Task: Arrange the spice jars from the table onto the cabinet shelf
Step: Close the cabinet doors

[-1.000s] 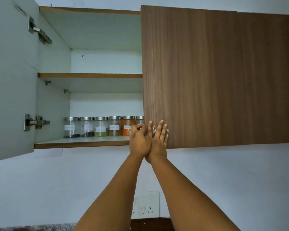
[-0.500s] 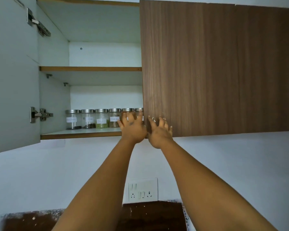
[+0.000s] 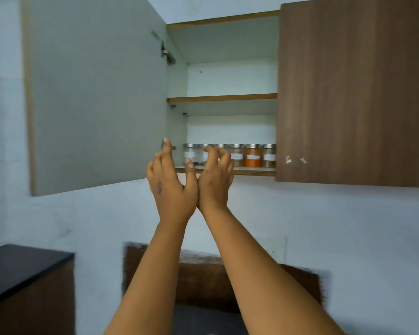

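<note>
Both bare forearms raised, converging upward. Left hand (image 3: 173, 187): back toward camera, fingers extended and loosely spread, holding nothing. Right hand (image 3: 215, 181): fingers curled inward, also holding nothing. Heels of the hands touching at the wrists.

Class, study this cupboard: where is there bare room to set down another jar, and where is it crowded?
The upper shelf shows nothing on it, between the open door and the closed door. The lower shelf is crowded: jars stand in a row along it, with both hands raised in front, left hand and right hand.
</note>
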A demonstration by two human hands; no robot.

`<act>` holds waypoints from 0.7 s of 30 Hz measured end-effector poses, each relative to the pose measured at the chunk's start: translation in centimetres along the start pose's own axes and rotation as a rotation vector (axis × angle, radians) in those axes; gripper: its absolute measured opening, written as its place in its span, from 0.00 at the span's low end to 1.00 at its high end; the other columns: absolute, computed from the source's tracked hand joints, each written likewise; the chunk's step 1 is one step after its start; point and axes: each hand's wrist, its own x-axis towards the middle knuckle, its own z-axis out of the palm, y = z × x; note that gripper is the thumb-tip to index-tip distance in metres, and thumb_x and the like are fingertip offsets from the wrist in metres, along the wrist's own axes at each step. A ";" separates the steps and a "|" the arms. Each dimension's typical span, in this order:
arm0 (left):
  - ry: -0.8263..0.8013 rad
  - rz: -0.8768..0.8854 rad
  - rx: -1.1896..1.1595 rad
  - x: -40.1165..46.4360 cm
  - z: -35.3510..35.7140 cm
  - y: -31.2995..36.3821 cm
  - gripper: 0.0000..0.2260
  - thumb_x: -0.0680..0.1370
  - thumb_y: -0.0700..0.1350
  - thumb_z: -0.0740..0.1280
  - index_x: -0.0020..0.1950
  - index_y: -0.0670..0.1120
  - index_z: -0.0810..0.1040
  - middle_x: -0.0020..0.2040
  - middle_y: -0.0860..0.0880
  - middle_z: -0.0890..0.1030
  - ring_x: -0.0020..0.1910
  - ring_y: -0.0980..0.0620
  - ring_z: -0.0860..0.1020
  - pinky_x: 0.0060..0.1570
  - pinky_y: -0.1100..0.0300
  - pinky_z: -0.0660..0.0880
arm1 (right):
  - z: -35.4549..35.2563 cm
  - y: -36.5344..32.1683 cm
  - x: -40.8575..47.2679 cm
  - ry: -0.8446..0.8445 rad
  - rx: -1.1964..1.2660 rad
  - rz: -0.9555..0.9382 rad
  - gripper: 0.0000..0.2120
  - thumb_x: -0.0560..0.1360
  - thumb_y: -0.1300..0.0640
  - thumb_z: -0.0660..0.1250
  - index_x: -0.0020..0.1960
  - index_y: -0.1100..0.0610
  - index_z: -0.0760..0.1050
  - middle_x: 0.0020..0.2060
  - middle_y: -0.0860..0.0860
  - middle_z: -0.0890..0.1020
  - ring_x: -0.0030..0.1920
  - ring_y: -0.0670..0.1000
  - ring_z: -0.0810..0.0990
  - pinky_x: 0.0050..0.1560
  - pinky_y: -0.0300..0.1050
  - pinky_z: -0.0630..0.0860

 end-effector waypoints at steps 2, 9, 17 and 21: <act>0.045 -0.002 0.032 1.6 -3.9 -1.2 0.26 0.81 0.46 0.62 0.77 0.46 0.60 0.69 0.48 0.71 0.70 0.51 0.63 0.66 0.60 0.62 | 1.4 -3.8 -1.3 -0.042 0.106 -0.030 0.22 0.76 0.47 0.66 0.68 0.51 0.68 0.68 0.53 0.66 0.68 0.53 0.65 0.63 0.48 0.69; 0.221 0.029 0.225 6.7 -14.4 -5.9 0.26 0.78 0.39 0.60 0.76 0.41 0.61 0.75 0.44 0.65 0.76 0.46 0.60 0.76 0.45 0.53 | 7.6 -14.8 -4.1 -0.230 0.315 -0.103 0.31 0.74 0.42 0.68 0.70 0.53 0.63 0.71 0.54 0.61 0.71 0.54 0.63 0.64 0.50 0.73; -0.008 -0.469 -0.024 10.6 -18.9 -11.7 0.27 0.82 0.56 0.54 0.78 0.47 0.57 0.73 0.45 0.69 0.72 0.45 0.67 0.70 0.46 0.66 | 12.8 -20.1 -5.8 -0.403 0.418 0.015 0.37 0.72 0.41 0.69 0.73 0.53 0.59 0.72 0.52 0.59 0.72 0.53 0.60 0.67 0.51 0.70; 0.117 -0.449 -0.145 10.5 -18.8 -12.2 0.14 0.79 0.50 0.58 0.46 0.49 0.82 0.44 0.50 0.83 0.46 0.50 0.80 0.49 0.48 0.78 | 13.2 -20.0 -6.5 -0.428 0.468 0.014 0.36 0.73 0.45 0.70 0.74 0.53 0.57 0.70 0.53 0.61 0.70 0.53 0.61 0.68 0.48 0.68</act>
